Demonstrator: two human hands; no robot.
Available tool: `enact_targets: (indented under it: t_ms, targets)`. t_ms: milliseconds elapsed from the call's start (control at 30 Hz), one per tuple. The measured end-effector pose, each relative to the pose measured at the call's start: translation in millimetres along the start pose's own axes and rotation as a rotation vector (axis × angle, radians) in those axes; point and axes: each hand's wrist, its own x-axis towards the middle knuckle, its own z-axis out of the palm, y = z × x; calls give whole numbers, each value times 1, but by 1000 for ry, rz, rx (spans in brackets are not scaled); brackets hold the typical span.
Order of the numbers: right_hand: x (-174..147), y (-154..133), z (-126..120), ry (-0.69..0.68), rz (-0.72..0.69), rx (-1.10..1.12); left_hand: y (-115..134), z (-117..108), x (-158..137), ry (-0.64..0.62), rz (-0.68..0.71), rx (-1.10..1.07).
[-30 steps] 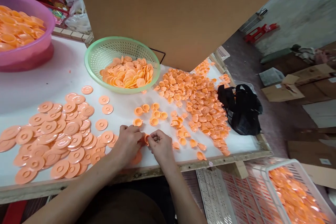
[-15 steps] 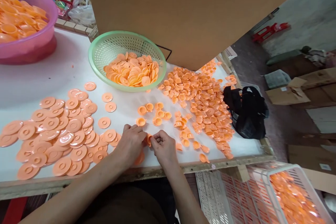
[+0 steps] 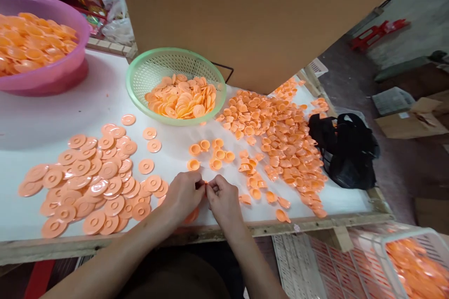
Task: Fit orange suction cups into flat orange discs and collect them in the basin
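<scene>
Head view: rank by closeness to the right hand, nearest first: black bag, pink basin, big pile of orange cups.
From the right hand:
1. Big pile of orange cups: on the table, ahead and to the right.
2. Black bag: farther right, beyond the pile.
3. Pink basin: far left, past the green basket.

pale wall (image 3: 421,11) | dark floor (image 3: 336,63) | red stool (image 3: 372,37) near wall | white-topped table (image 3: 105,77)

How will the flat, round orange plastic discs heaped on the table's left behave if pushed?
These orange plastic discs would probably slide rather than roll, lying mostly flat. Their glossy highlights suggest slippery faces. Thin-looking edges hint at little weight.
</scene>
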Motion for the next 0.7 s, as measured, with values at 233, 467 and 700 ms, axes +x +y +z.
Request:
enact_targets:
  t_ms: [233,467,700]
  targets:
    - [-6,2,16,89,6,39,-11,6,-1,38,93,14]
    - [-17,29,-46,205,-88,-66,-9,8,-5,28,250,-20]
    - [-35,65,-72,267,-82,-338,-52,-89,22,611,242,385]
